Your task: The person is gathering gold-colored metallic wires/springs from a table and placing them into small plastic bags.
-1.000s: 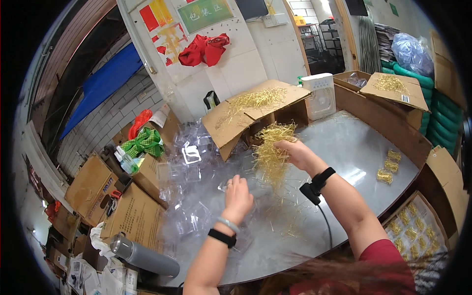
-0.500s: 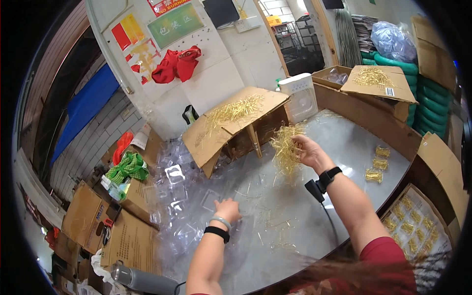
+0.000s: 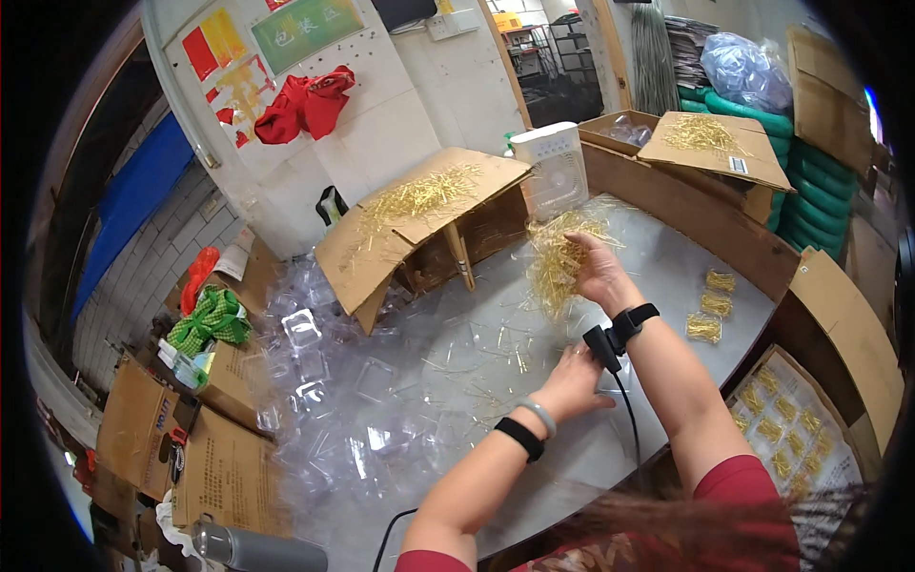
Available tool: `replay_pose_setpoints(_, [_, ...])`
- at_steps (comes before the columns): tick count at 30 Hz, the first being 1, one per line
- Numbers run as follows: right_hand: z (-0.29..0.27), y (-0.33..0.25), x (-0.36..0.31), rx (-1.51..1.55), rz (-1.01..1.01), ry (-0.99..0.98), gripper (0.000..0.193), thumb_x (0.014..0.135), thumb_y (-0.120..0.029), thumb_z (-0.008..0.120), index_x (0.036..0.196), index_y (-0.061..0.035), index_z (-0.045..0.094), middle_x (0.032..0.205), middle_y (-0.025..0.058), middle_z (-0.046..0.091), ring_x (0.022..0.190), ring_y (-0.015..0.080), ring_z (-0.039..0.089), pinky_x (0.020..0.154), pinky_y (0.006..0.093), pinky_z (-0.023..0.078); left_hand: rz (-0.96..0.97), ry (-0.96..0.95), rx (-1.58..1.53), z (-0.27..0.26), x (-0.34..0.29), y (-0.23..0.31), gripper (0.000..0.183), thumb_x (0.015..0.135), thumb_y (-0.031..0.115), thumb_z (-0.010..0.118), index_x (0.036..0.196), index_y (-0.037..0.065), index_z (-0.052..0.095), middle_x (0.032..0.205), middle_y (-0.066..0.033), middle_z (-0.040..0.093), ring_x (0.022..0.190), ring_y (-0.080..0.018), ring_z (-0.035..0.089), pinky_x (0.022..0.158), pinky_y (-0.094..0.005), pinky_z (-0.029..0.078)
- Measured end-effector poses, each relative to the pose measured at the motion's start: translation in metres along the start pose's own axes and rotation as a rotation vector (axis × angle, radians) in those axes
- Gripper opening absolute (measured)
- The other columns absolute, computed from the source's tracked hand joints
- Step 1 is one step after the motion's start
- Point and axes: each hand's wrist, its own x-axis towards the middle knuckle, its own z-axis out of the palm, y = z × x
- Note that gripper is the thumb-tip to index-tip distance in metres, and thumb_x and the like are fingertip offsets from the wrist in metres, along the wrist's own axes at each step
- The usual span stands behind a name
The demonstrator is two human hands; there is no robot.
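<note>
My right hand is closed on a tangled bunch of thin gold pins above the far middle of the grey table. Just below my right wrist, my left hand hovers low over the tabletop, thumb apart from the fingers; I see nothing held in it. Loose gold pins lie scattered left of it. Clear plastic boxes crowd the table's left side. Along the right edge stand three small boxes filled with gold pins.
A cardboard stand heaped with pins rises at the back, beside a white plastic appliance. A tray of filled boxes sits at lower right. A grey bottle stands lower left. A black cable hangs from my right wrist's device.
My left hand has moved right, from the clear boxes to below my right wrist. My right hand still holds the pins. The whole view has shifted somewhat.
</note>
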Motion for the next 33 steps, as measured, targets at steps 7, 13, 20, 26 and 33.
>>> replay_pose_setpoints(7, [-0.018,-0.029,-0.006,0.0,0.049,0.099,0.024,0.088,-0.03,0.071,0.106,-0.0135,0.068,0.104,0.0038,0.069,0.101,0.0251,0.062,0.098,0.05,0.045,-0.024,-0.038,0.029,0.015,0.02,-0.004,0.052,0.077,0.023,0.075,0.122,0.003,0.06,0.121,-0.0204,0.059,0.113,-0.0406,0.055,0.1,-0.0457,0.046])
replay_pose_setpoints(13, [-0.03,-0.036,-0.005,-0.028,-0.062,0.001,0.023,0.088,-0.03,0.072,0.105,-0.0141,0.068,0.102,0.0043,0.07,0.094,0.0235,0.064,0.087,0.0475,0.05,0.034,0.024,0.04,0.004,0.007,-0.017,0.022,0.086,0.01,0.064,0.107,0.004,0.065,0.103,-0.0162,0.067,0.095,-0.0377,0.064,0.086,-0.0442,0.053])
replay_pose_setpoints(20, [-0.029,-0.043,-0.023,0.111,-0.067,-0.144,0.034,0.091,-0.035,0.068,0.12,-0.0167,0.062,0.118,0.0053,0.064,0.109,0.0268,0.06,0.098,0.0518,0.046,-0.135,0.283,0.187,-0.068,-0.071,-0.031,0.013,0.086,0.011,0.065,0.098,0.006,0.064,0.1,-0.0138,0.067,0.09,-0.0356,0.067,0.078,-0.0442,0.055])
replay_pose_setpoints(26, [-0.042,-0.034,-0.004,-0.017,-0.011,-0.088,0.032,0.095,-0.032,0.065,0.121,-0.0149,0.058,0.118,0.0064,0.062,0.105,0.0257,0.061,0.092,0.0451,0.051,-0.787,-0.098,0.844,-0.125,-0.138,-0.14,0.017,0.084,0.015,0.06,0.096,0.008,0.071,0.101,-0.0128,0.07,0.1,-0.0317,0.068,0.082,-0.0474,0.054])
replay_pose_setpoints(33, [-0.027,-0.033,0.007,-0.216,0.082,-0.015,0.019,0.096,-0.017,0.063,0.113,-0.0093,0.062,0.105,0.0091,0.065,0.092,0.0244,0.065,0.08,0.0447,0.056,-0.82,-0.234,0.794,-0.112,-0.119,-0.151,0.037,0.091,0.027,0.059,0.123,0.009,0.067,0.136,-0.0137,0.059,0.137,-0.0329,0.045,0.115,-0.06,0.025])
